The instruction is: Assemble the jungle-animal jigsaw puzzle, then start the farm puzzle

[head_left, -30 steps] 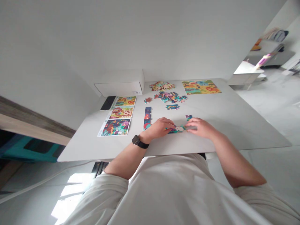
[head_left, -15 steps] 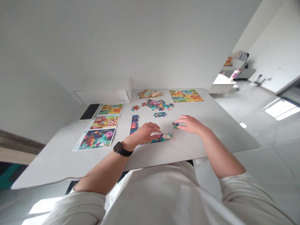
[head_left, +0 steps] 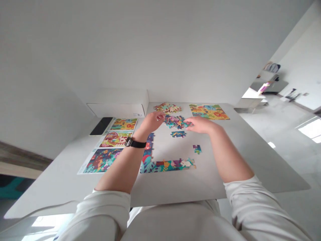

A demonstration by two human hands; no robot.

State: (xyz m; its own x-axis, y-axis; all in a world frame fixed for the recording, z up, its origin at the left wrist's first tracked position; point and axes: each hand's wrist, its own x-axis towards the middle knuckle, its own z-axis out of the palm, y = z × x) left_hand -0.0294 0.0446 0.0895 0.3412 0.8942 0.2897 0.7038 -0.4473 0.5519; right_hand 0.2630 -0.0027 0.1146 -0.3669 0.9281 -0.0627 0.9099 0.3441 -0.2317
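Both my hands reach to a heap of loose, dark-coloured puzzle pieces at the middle of the white table. My left hand, with a black watch on the wrist, has its fingers curled at the heap's left edge. My right hand lies at the heap's right edge, fingers bent; whether either holds a piece is hidden. Nearer to me lies an L-shaped joined border strip. A single loose piece and a small joined bit lie between the strip and the heap.
A second, paler heap of pieces and a finished puzzle lie at the far edge. Three picture cards run down the left, beside a black phone and a white box.
Both hands have left the border strip near me and reached forward to the dark heap. The right hand touched the single loose piece midway and left it on the table.
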